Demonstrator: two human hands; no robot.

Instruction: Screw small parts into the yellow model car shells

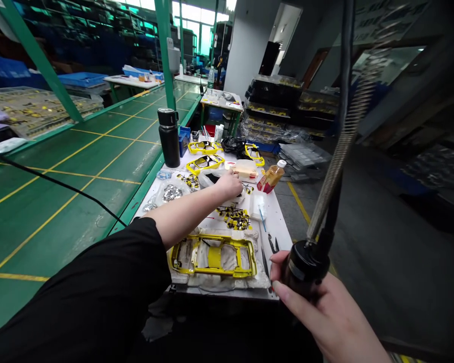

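Note:
My left hand (230,185) reaches out over the table with its fingers curled down at a clear plastic bag (208,177) that has dark contents. Its fingertips are hidden, so what they pinch does not show. My right hand (325,307) is wrapped round a black electric screwdriver (306,267), upright, hanging from a coil spring (348,126) and a dark cable. Between the hands, near the front edge, a yellow toy car body (214,256) lies in a whitish padded holder (263,275). Small yellow-and-black parts (234,218) are heaped beyond it.
Pliers (273,243) and a blue-handled brush (263,221) lie at the right. Farther back stand a bottle of amber liquid (271,176), a black flask (169,138) and more yellow car bodies (205,163). Shiny parts (172,192) sit in a bag. A green conveyor (98,166) runs along the left.

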